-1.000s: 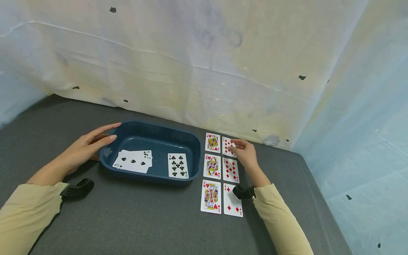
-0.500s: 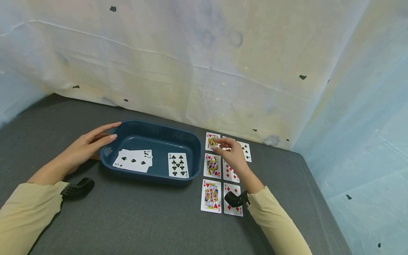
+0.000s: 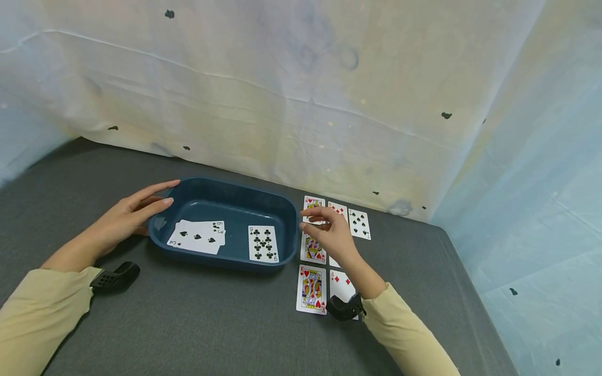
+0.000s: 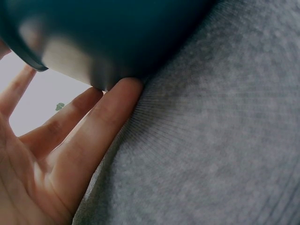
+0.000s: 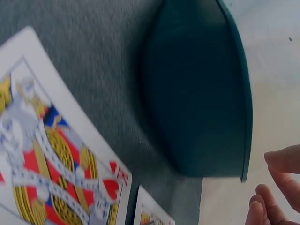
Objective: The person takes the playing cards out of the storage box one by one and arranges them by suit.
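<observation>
My left hand (image 3: 127, 216) rests at the left end of a dark blue plastic basin (image 3: 226, 188), its fairly straight fingers (image 4: 101, 124) touching the outer wall. Nothing is between the fingertips of my right hand (image 3: 333, 232), which hovers over face-up playing cards just right of the basin. Below it lie the king of hearts (image 3: 311, 290), queen of hearts (image 3: 313, 250) and jack of hearts (image 3: 314, 200), the last two partly hidden. A four of diamonds (image 3: 340, 282) and other diamonds are partly covered by the hand and wrist. A spade card (image 3: 359, 224) lies at the far right.
Inside the basin, a three of spades (image 3: 196, 237) overlaps other cards at the left, and a nine of clubs (image 3: 263, 244) lies at the right. A dark grey cloth (image 3: 211, 324) covers the table. Pale sheeting (image 3: 235, 89) hangs behind it.
My right hand has moved left from the top diamond card toward the basin's right rim. The spade card came into view at the upper right as it left. My left hand has stayed put.
</observation>
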`<state>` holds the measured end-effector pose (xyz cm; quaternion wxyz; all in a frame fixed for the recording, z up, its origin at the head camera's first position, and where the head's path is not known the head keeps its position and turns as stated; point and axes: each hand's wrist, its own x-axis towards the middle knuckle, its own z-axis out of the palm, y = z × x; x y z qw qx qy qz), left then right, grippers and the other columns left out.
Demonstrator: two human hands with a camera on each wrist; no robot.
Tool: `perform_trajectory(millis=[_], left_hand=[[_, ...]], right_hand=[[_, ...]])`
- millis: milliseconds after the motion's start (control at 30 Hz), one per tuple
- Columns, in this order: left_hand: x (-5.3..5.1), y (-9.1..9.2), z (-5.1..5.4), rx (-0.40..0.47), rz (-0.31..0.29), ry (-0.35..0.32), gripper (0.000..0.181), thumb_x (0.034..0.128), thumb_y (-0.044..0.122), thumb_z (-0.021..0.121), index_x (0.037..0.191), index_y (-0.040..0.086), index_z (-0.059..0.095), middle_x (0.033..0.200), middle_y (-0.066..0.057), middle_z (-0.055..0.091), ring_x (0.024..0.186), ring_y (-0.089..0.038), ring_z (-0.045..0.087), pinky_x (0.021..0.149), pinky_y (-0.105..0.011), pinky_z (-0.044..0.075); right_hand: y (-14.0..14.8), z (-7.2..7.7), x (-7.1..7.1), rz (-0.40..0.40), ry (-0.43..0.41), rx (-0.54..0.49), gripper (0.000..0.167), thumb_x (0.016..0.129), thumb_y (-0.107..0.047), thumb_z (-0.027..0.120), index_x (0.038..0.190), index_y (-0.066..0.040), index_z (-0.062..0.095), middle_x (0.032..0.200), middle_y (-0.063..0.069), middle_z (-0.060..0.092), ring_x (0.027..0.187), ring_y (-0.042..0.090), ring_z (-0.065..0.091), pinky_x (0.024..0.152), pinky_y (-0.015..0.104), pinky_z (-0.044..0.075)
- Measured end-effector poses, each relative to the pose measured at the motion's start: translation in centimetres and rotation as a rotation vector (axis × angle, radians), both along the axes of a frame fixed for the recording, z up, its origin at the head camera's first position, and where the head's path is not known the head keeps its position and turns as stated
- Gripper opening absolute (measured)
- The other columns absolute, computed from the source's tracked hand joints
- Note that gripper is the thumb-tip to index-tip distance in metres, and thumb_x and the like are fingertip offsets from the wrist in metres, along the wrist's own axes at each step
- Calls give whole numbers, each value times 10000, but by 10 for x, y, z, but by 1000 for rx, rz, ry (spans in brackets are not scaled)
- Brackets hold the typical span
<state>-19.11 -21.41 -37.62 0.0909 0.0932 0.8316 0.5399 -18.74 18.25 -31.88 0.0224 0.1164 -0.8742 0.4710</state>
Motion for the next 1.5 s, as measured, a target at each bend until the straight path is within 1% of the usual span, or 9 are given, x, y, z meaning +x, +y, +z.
perform_trajectory(millis=[133,300,500,667,767,967,1133,1267,1500], left_hand=[[0,1,-1,2,1,4,585,1009,460,419,1526,399,154,1553,-256,179,1316,-522,299,815,-616,495],[-3,2,-3,4,7,-8,602,1012,446,422,1537,366,138,1554,-270,161,1320,-534,282,821,-623,491],[-4,3,-4,16,9,-11,603,1016,431,423,1541,346,139,1554,-265,163,1329,-524,275,837,-627,484],[-3,3,-3,15,12,2,594,1016,432,422,1538,357,149,1549,-262,180,1329,-515,281,844,-639,474],[-2,4,-3,17,18,7,593,1014,431,429,1535,364,155,1546,-257,195,1324,-502,296,842,-630,481],[-2,7,-5,20,20,15,599,1014,419,438,1538,351,156,1541,-260,207,1311,-490,322,834,-610,495],[-3,8,-4,19,14,9,602,1011,433,435,1538,351,156,1547,-254,198,1317,-491,316,834,-608,495],[-4,9,-2,11,18,-2,615,1005,460,431,1539,348,148,1549,-261,190,1318,-507,309,837,-613,492],[-4,13,-2,22,5,-6,615,1003,468,428,1539,350,150,1556,-250,176,1338,-524,270,839,-625,484]], right_hand=[[-6,3,5,32,16,-3,238,853,-75,698,1090,-56,690,1167,98,628,1041,268,586,821,352,499],[-14,6,7,78,20,-3,237,854,-73,689,1090,-45,687,1159,106,608,1047,314,565,798,334,491],[-28,11,6,136,42,-4,233,854,-53,688,1082,-10,687,1119,155,594,977,302,570,747,306,491],[-46,11,4,178,69,-3,213,854,-54,695,1066,-33,698,1074,140,613,910,272,580,714,309,488],[-57,9,3,208,70,-3,212,862,-70,690,1070,-32,695,1094,114,617,951,259,591,754,314,501],[-78,4,3,247,54,-8,206,875,-90,679,1076,-44,692,1131,98,620,1032,307,593,768,267,503],[-94,2,5,261,27,8,208,885,-105,674,1084,-48,692,1139,74,623,1041,270,583,754,228,490],[-109,0,3,299,-12,53,234,889,-132,679,1111,-59,685,1154,71,617,1054,241,569,773,194,469],[-127,-9,-3,346,-88,159,302,874,-160,706,1161,-76,663,1177,59,598,1062,223,569,735,174,474]])
